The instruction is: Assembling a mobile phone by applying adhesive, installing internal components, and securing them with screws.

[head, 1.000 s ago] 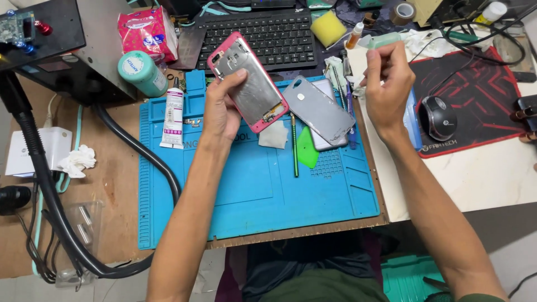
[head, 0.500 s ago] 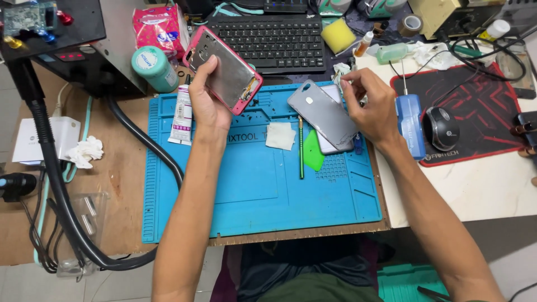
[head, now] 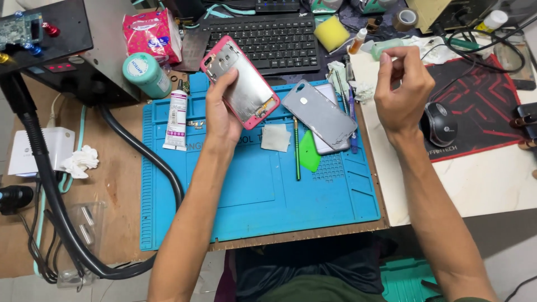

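— Hands first, then: what's the left hand (head: pixel 222 114) doing?

— Gripping a pink-framed phone body (head: pixel 240 83), thumb along one edge, fingers curled behind. It's lifted off the blue mat (head: pixel 251 196) with the bare metal inside facing up, and its long axis runs from upper left down to lower right.

— What's left of that?

— A white tube (head: pixel 177 119) lying on the mat's left edge, with a teal tub (head: pixel 146 74) above it and a thick black hose (head: pixel 145 162) curving past.

— And right of the phone?

— A small pale square pad (head: pixel 276 137), a thin green stick (head: pixel 296 148), a green pick (head: pixel 309 152), then a grey back cover (head: pixel 320 114) lying flat, tilted the same way as the phone body.

— The right hand (head: pixel 403 89)?

— Raised above the edge of the surface, fingers pinched together up near a pale green bottle. I can't tell whether anything small sits between them. A black mouse (head: pixel 439 124) lies just beside it.

— Which hand is nearer that grey cover?

— The left, I'd say; its phone nearly overhangs the cover's upper corner. The right hand stands further off, to the cover's right.
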